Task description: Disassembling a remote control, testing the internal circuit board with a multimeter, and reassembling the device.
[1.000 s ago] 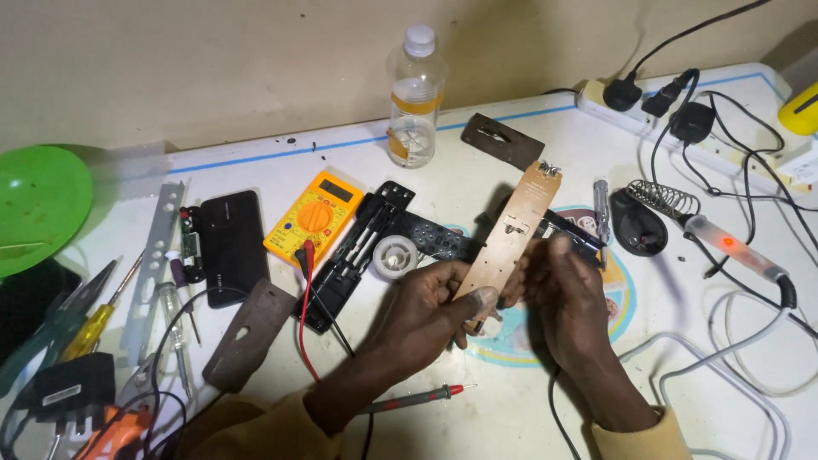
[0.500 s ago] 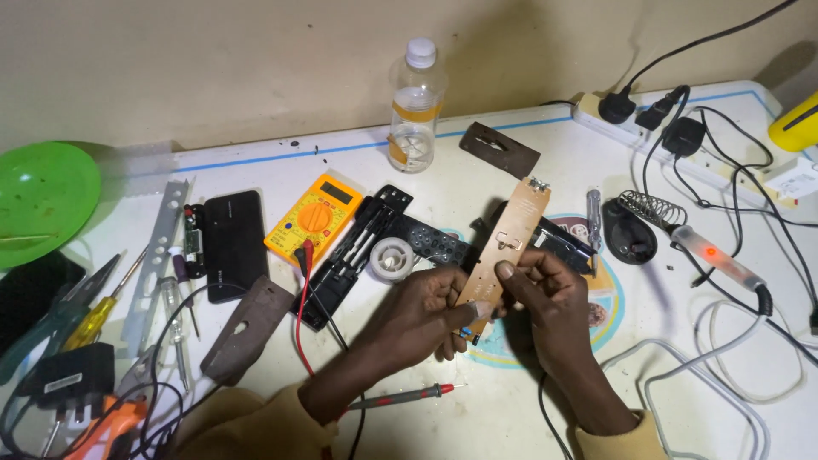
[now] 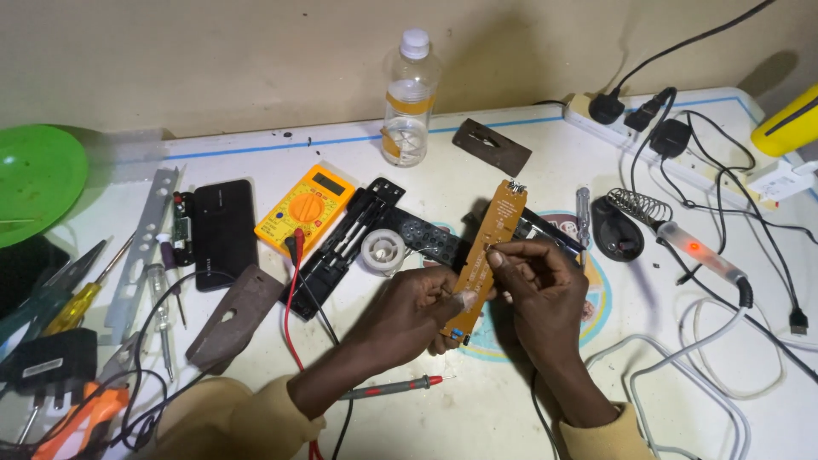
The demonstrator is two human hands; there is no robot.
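Dim beige wall (image 3: 213, 60) behind white, blue-edged table (image 3: 477, 426)

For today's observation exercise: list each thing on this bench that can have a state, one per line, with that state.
Circuit board: held up off the table, tilted, by both hands.
Left hand: grips the board's lower end.
Right hand: pinches the board's edge.
Bottle: upright, capped, nearly empty.
Soldering iron: red light on.
Multimeter: lying flat, red probe unused.
Power strip: plugs in.

Yellow multimeter (image 3: 303, 209), plastic bottle (image 3: 407, 98), green bowl (image 3: 34, 179).
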